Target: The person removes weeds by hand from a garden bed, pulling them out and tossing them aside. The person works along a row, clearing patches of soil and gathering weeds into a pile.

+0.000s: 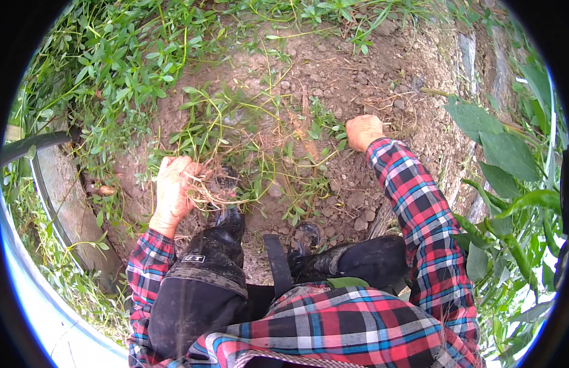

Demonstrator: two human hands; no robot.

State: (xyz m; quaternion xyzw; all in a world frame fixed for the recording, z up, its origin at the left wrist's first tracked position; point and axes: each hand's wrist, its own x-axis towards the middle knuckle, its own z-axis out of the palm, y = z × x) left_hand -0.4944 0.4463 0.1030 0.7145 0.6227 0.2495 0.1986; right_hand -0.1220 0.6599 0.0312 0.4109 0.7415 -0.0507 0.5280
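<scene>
My left hand (176, 184) is closed around a bunch of uprooted weeds (217, 188), with pale, stringy roots sticking out past the fingers. Green leafy stems trail from that bunch over the soil, between it and my other hand. My right hand (365, 132) makes a fist low over the bare soil (358, 179), at the end of leafy weed stems (328, 126). Its fingertips are hidden beneath the fist, and the stems run in at its left side.
Dense green weeds (128, 60) cover the upper left. Pepper plants with long green peppers (519, 257) crowd the right side. A black hose (38, 146) and a weathered post (77, 202) lie at left. My dark boots (220, 234) stand on the soil, near a black strap (278, 264).
</scene>
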